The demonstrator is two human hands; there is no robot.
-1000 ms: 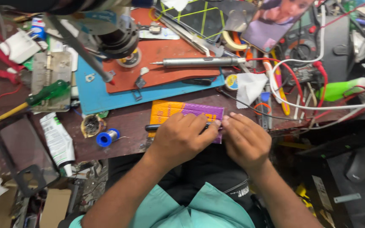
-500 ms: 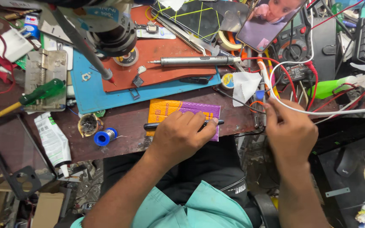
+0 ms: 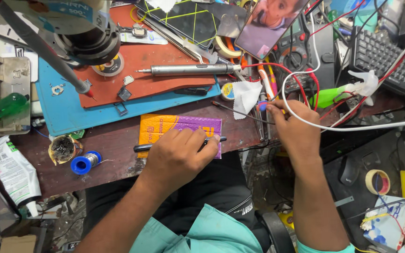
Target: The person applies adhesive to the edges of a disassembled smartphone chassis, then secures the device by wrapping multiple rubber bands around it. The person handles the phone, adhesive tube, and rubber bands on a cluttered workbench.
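Right hand (image 3: 292, 133) moved off the packet, now pinching a thin probe (image 3: 240, 111), left hand (image 3: 176, 157) still pressing black tweezers (image 3: 141, 147) onto orange-purple packet (image 3: 165, 125)

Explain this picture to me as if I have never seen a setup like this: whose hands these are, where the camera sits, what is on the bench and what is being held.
There is no machine here, only a person at a cluttered repair bench. The single picture comes from a camera on that person's head, looking down at their own two hands.

The left hand lies on a flat orange and purple packet at the bench edge, over a slim black tool. The right hand reaches to the right and pinches a small blue-tipped part with a thin dark wire; whether it is a probe I cannot tell.

Further back lie a blue mat with a red mat on it, a grey pen-shaped iron, a blue spool, a white tube, red and white cables, and a keyboard.
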